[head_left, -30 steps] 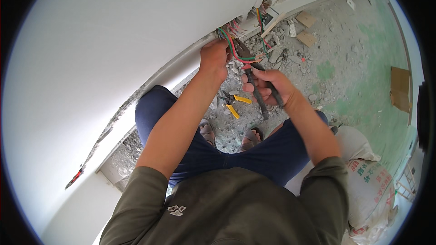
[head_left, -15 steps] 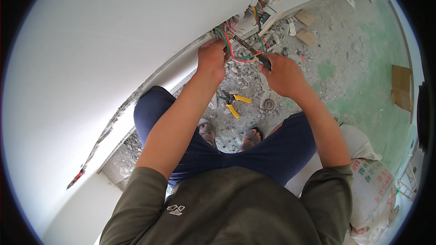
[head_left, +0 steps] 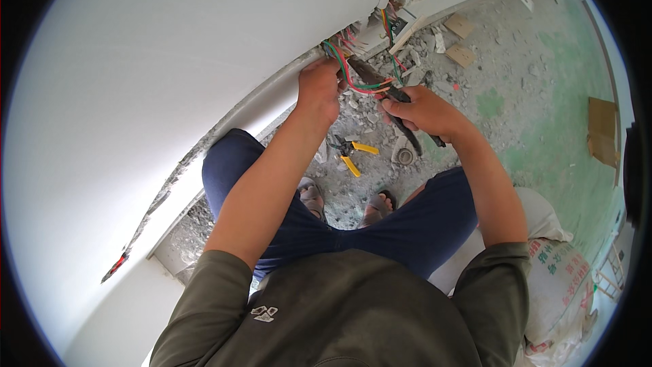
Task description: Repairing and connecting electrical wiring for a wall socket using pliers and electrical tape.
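Observation:
My left hand (head_left: 318, 92) is curled at the slot along the foot of the white wall, beside green and red wires (head_left: 353, 84); what its fingertips hold is hidden. My right hand (head_left: 424, 112) is closed round long, dark-handled pliers (head_left: 401, 119), whose head points up-left among those wires, close to my left fingers. Bare copper-coloured ends show where the wires cross the pliers. A yellow-handled tool (head_left: 350, 165) lies on the rubble between my feet and hands.
More wires and a dark socket box (head_left: 397, 27) sit at the wall gap. Two tan squares (head_left: 459, 26) and a cardboard piece (head_left: 602, 129) lie right. Woven sacks (head_left: 553, 285) are by my right side, a red-handled tool (head_left: 115, 265) at left, my sandalled feet (head_left: 377, 207) below.
My right hand has shifted up and right since a second ago. Half a second ago it covered most of the pliers; now both handles show again. My left hand is nearly still.

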Demonstrator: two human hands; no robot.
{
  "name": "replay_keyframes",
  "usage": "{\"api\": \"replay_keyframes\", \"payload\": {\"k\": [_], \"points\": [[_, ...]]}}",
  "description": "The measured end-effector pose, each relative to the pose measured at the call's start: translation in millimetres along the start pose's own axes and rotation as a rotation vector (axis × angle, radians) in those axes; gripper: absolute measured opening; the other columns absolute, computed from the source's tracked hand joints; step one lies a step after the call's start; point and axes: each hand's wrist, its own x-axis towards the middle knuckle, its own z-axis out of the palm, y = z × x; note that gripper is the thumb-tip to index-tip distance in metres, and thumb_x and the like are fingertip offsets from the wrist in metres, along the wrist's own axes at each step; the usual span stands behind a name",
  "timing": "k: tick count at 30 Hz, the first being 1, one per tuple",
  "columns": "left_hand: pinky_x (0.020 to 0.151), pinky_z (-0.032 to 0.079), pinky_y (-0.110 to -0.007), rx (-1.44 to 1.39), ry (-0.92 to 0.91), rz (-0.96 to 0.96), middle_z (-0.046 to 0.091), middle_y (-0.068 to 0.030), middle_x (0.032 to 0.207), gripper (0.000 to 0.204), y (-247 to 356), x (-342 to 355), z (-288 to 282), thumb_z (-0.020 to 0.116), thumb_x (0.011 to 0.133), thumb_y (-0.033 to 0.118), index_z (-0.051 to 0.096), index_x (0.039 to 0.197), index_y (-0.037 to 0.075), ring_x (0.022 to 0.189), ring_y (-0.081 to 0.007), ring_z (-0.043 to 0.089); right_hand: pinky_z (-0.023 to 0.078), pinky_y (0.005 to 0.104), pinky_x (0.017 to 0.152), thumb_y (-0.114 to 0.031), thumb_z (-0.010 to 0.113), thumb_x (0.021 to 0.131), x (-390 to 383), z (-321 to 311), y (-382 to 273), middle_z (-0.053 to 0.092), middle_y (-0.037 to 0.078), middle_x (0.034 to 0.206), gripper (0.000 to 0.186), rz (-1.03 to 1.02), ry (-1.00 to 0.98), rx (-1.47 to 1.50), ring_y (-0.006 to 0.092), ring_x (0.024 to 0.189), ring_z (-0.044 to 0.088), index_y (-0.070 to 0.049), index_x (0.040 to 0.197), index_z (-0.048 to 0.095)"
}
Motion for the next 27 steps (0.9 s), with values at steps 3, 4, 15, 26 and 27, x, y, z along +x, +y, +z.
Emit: {"api": "replay_keyframes", "payload": {"k": [3, 4, 15, 26, 27], "points": [[0.075, 0.041, -0.036, -0.009, -0.012, 0.009, 0.057, -0.0044, 0.079, 0.009, -1, 1, -1, 0.059, 0.087, 0.009, 0.062, 0.094, 0.005, 0.074, -0.016, 0.05, 0.033, 0.0233, 0.048, -0.031, 0.059, 0.089, -3, 0, -6, 0.065, 0.001, 0.075, 0.027, 0.056, -0.078, 0.141, 0.0066, 0.051, 0.042, -0.005, 0.091, 0.065], [0.075, 0.041, -0.036, -0.013, -0.012, 0.007, 0.057, -0.0046, 0.079, 0.008, -1, 1, -2, 0.059, 0.087, 0.009, 0.062, 0.094, 0.005, 0.074, -0.0161, 0.05, 0.031, 0.0221, 0.047, -0.03, 0.058, 0.091, -3, -1, -8, 0.065, 0.002, 0.077, 0.028, 0.07, -0.109, 0.186, 0.0056, 0.05, 0.041, -0.004, 0.095, 0.066], [0.07, 0.041, -0.03, 0.008, -0.04, 0.025, 0.06, -0.0007, 0.083, 0.007, 1, 2, -7, 0.056, 0.088, 0.011, 0.062, 0.088, 0.009, 0.076, -0.0117, 0.052, 0.031, 0.0208, 0.046, -0.031, 0.055, 0.094, 1, 0, -4, 0.066, 0.005, 0.083, 0.033, 0.147, -0.244, 0.459, 0.0042, 0.049, 0.038, -0.002, 0.106, 0.063], [0.074, 0.041, -0.037, -0.051, 0.001, -0.033, 0.06, -0.0022, 0.086, 0.007, 7, -6, 3, 0.055, 0.087, 0.008, 0.061, 0.09, 0.009, 0.08, -0.0148, 0.051, 0.033, 0.0211, 0.051, -0.033, 0.045, 0.097, 2, 55, 20, 0.063, 0.01, 0.099, 0.045, 0.029, -0.536, 1.197, 0.0043, 0.049, 0.037, 0.001, 0.126, 0.048], [0.074, 0.041, -0.037, -0.051, 0.001, -0.031, 0.06, -0.0022, 0.086, 0.007, 6, -5, 1, 0.055, 0.087, 0.008, 0.061, 0.09, 0.009, 0.08, -0.0148, 0.051, 0.036, 0.0219, 0.054, -0.028, 0.052, 0.094, -2, 46, 15, 0.065, 0.013, 0.105, 0.048, 0.018, -0.435, 1.058, 0.0056, 0.055, 0.041, 0.001, 0.132, 0.046]]}}
